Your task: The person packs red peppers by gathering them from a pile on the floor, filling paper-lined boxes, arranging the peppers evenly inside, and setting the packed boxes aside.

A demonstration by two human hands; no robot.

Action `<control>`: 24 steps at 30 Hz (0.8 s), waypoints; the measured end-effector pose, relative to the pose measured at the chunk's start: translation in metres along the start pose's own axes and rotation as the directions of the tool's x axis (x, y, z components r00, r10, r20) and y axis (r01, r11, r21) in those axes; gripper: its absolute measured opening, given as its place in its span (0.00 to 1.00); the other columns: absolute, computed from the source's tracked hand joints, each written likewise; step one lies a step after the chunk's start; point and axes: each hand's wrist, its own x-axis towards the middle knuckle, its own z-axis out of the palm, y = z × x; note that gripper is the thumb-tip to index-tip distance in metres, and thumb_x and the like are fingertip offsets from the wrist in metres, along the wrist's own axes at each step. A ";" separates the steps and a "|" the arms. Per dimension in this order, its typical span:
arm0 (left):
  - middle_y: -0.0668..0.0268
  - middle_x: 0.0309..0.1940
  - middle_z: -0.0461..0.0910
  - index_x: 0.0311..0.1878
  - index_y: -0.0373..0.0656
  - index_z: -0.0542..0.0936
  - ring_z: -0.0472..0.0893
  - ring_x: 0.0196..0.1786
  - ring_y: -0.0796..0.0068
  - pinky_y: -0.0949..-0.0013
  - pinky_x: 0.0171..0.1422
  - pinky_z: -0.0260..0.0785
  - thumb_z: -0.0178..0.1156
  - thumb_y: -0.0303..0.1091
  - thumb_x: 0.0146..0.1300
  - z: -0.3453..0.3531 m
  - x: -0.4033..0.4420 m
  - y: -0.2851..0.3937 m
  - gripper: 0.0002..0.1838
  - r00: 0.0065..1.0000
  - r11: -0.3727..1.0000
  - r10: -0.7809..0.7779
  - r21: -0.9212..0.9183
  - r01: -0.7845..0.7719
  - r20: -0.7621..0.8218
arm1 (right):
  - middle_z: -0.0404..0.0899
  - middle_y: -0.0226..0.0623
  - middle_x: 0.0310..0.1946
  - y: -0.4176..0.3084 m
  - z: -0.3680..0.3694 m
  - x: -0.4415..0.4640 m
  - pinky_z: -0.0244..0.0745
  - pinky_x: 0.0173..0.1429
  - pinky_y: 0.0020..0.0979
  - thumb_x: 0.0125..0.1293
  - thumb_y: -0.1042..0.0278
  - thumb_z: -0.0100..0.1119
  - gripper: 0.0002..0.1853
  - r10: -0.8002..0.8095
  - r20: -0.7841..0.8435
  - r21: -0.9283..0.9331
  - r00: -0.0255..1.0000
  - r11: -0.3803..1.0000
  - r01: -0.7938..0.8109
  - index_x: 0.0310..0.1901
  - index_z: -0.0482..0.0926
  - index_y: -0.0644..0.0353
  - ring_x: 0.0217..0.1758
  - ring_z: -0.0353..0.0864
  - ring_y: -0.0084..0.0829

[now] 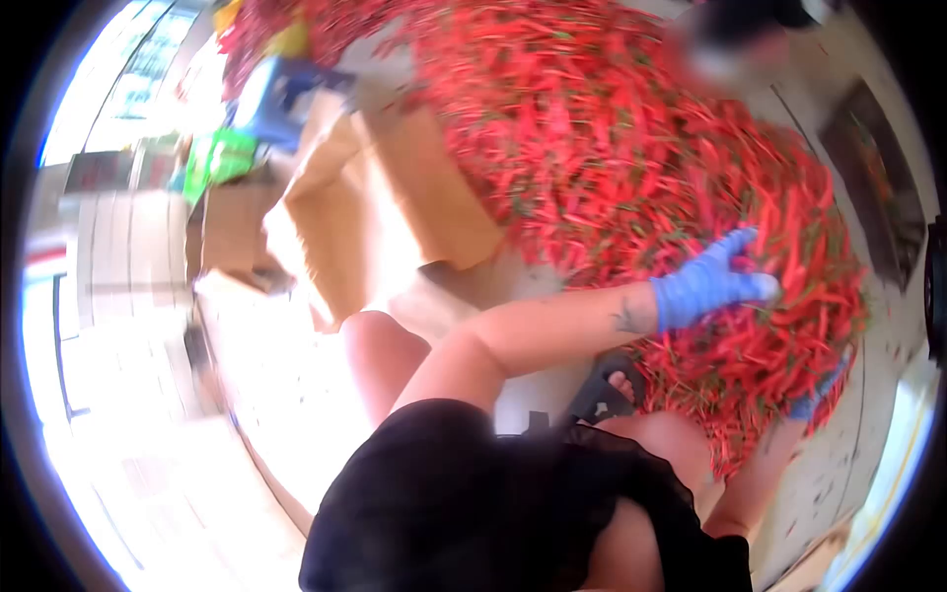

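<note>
My left hand (712, 284), in a blue glove, reaches across to a large heap of red chili peppers (592, 128). Its fingers and thumb are spread against the peppers, some of which lie between them. At the lower right edge of the heap is my right hand (811, 403), also in a blue glove. Peppers cover part of it, and its fingers are mostly hidden. A bulging mass of peppers with green stems lies between my two hands.
A large open brown paper bag (434, 187) stands left of the heap. Beyond it are a smaller cardboard box (235, 232), a green bag (217, 161) and a blue container (279, 102). A dark tray (872, 183) lies at the right. A blurred person (735, 39) is at the top right.
</note>
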 end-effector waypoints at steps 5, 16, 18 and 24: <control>0.66 0.44 0.73 0.70 0.45 0.46 0.74 0.45 0.77 0.72 0.40 0.71 0.69 0.42 0.50 -0.065 -0.049 0.077 0.51 0.984 0.975 0.146 -0.152 -0.161 -0.103 | 0.73 0.36 0.54 -0.003 0.156 -0.008 0.69 0.60 0.38 0.64 0.48 0.50 0.27 0.115 0.319 -0.092 0.941 0.992 -0.090 0.60 0.67 0.54 0.54 0.74 0.33; 0.59 0.59 0.69 0.65 0.45 0.59 0.72 0.59 0.65 0.58 0.62 0.67 0.60 0.47 0.59 -0.232 -0.349 0.218 0.35 0.808 0.822 0.499 -0.124 -0.556 -0.314 | 0.74 0.35 0.52 0.166 0.513 -0.210 0.69 0.60 0.37 0.63 0.40 0.46 0.30 0.472 0.754 -0.393 0.457 0.881 -0.263 0.60 0.68 0.53 0.53 0.75 0.33; 0.60 0.56 0.73 0.63 0.45 0.64 0.75 0.56 0.67 0.59 0.62 0.68 0.59 0.48 0.60 -0.280 -0.391 0.229 0.31 0.801 0.841 0.463 -0.096 -0.532 -0.380 | 0.62 0.41 0.64 0.232 0.539 -0.240 0.61 0.67 0.41 0.62 0.34 0.41 0.40 0.542 0.792 -0.448 0.280 0.828 -0.338 0.67 0.56 0.56 0.65 0.65 0.37; 0.65 0.69 0.53 0.72 0.54 0.44 0.64 0.64 0.65 0.61 0.59 0.66 0.57 0.53 0.60 -0.515 -0.411 0.181 0.44 0.557 0.983 0.178 0.125 -0.132 -0.811 | 0.70 0.36 0.57 0.455 0.487 -0.238 0.69 0.59 0.37 0.62 0.63 0.57 0.29 0.565 0.456 -0.677 0.687 0.722 -0.145 0.64 0.61 0.51 0.57 0.71 0.32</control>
